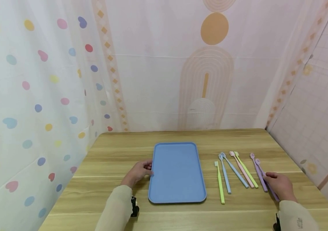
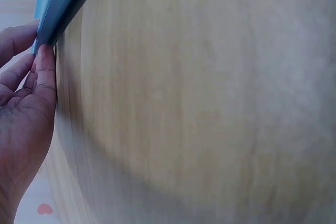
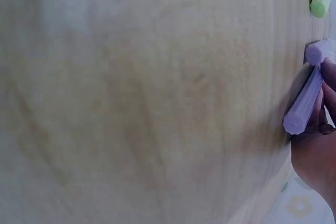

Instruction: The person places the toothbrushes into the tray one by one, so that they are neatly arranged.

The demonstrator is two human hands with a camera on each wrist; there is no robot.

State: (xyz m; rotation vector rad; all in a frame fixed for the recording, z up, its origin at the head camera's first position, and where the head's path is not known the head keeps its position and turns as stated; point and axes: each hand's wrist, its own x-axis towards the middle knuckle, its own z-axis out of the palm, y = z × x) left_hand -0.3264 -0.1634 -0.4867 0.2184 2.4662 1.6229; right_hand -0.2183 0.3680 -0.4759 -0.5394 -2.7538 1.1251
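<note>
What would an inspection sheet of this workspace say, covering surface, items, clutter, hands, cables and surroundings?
Surface: wooden table with visible grain.
Tray: blue tray lies flat on the table.
Toothbrushes: seven toothbrushes lie right of the tray: two green, two blue, one pink, two purple.
Clutter: nothing seen.
Left hand: left hand touches the tray's left edge; whether it grips is unclear.
Right hand: right hand holds the rightmost purple toothbrush.
Cables: nothing seen.
Surroundings: patterned curtains behind and on both sides; the left curtain has coloured spots and hearts.
</note>
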